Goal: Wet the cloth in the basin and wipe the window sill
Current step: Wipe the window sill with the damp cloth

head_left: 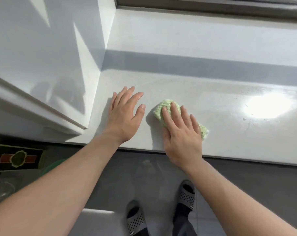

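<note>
We look down at a white window sill [212, 48] that runs across the view, with our two bare arms reaching onto its front ledge. Our right hand [181, 133] lies flat on a light green cloth [163, 108], fingers [174, 113] spread and pressing it down on the sill — not a closed grip, more an open palm pinning the bunched fabric, which sticks out past the fingertips and at the hand's right edge. Our left hand [125, 113] rests just beside it to the left, open wide and flat on the sill, holding nothing, its thumb near the cloth but apart from it. To the right the sill shines wet (a bright glare sits there). Below, grey slippers [187, 196] stand on the floor — and a green rounded shape [50, 167], partly hidden by the left forearm, shows at the lower left.
</note>
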Demonstrator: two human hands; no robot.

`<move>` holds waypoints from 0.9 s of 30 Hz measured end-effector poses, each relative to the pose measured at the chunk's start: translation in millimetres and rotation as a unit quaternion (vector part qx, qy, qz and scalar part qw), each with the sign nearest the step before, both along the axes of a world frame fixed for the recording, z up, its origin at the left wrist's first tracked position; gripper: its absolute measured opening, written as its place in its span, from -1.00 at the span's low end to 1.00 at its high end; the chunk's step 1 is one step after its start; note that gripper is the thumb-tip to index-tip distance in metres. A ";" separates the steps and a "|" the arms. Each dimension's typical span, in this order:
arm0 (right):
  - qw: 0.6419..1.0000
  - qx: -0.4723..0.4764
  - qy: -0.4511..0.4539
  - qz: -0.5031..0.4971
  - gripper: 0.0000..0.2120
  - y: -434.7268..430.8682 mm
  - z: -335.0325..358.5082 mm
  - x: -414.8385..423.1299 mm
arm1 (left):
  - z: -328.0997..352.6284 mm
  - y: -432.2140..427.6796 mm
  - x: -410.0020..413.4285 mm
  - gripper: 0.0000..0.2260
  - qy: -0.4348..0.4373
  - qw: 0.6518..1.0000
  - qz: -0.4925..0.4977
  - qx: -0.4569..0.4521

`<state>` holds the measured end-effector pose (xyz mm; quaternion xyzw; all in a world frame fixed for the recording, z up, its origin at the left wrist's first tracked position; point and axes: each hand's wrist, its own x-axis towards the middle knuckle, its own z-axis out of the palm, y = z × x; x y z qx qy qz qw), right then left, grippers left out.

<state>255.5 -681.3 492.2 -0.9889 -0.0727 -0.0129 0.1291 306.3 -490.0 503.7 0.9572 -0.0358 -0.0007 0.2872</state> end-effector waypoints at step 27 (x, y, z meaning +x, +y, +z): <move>0.992 -0.048 0.033 0.111 -0.46 -99.2 -4.9 88.1 | -19.3 -83.1 46.2 -0.44 0.081 0.967 0.064 0.233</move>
